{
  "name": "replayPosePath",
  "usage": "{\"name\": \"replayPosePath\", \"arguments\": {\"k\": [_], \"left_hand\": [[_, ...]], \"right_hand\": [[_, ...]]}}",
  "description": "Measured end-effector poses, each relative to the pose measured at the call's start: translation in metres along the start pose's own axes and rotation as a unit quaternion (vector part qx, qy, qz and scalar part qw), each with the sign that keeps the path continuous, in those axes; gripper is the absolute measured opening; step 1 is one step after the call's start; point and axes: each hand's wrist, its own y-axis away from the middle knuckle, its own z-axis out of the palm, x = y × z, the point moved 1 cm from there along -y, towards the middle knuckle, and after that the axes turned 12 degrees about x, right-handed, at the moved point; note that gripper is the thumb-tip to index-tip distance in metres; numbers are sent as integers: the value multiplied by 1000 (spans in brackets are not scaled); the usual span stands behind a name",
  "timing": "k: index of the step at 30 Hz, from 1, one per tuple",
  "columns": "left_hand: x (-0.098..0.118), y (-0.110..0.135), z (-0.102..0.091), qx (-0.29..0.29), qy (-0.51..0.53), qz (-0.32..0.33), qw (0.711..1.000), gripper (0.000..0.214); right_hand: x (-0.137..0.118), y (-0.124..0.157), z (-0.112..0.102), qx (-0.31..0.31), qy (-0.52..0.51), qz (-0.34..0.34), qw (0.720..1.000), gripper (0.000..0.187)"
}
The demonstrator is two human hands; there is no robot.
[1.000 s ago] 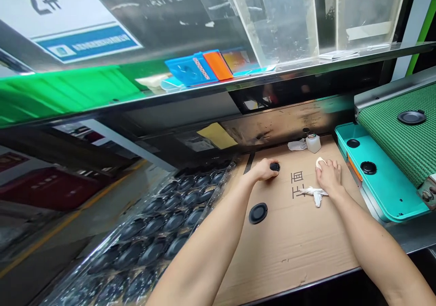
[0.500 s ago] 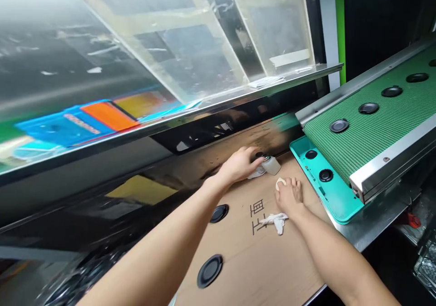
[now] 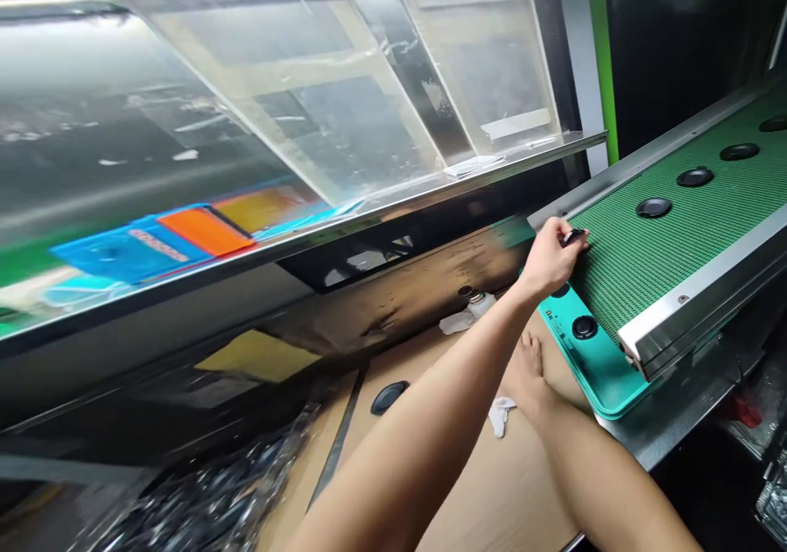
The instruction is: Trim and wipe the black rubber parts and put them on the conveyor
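Note:
Over the near end of the green conveyor belt (image 3: pixel 615 265), my left hand (image 3: pixel 550 258) pinches a black round plastic disc (image 3: pixel 573 238). Behind my left forearm, my right hand (image 3: pixel 525 367) rests low over the cardboard sheet (image 3: pixel 492 486) with its fingers curled. What it holds, if anything, is hidden. A crumpled white cloth (image 3: pixel 501 417) lies by my right wrist. Another black disc (image 3: pixel 390 398) sits on the cardboard left of my forearm. A small white bottle (image 3: pixel 480 303) with a dark top stands at the back beside a white wipe (image 3: pixel 458 322).
Several black discs (image 3: pixel 653 207) lie in a row on the belt. Below its end, a teal tray (image 3: pixel 615 384) holds black discs (image 3: pixel 584 327). A metal ledge (image 3: pixel 393 195) runs along the back. Shiny clear plastic wrapping (image 3: pixel 234 486) over dark pieces is at lower left.
My left hand has moved right from beside the bottle to the belt's end and taken hold of the nearest disc. My right hand, earlier on a pale pad, is now partly covered by my left forearm.

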Motion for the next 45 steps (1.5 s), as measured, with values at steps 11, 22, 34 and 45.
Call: {"name": "replayPosePath", "arguments": {"k": [11, 22, 34, 45], "left_hand": [[-137, 177, -193, 302, 342, -335, 824, 48], [-154, 195, -210, 289, 536, -334, 720, 37], [-164, 190, -217, 234, 577, -333, 708, 36], [-164, 190, -218, 239, 569, -336, 711, 36]], "right_hand": [[1, 2, -10, 64, 10, -28, 998, 29], [-67, 52, -10, 97, -101, -187, 972, 25], [-85, 52, -7, 104, 34, -240, 965, 31], [-82, 53, -4, 74, 60, -224, 970, 33]]}}
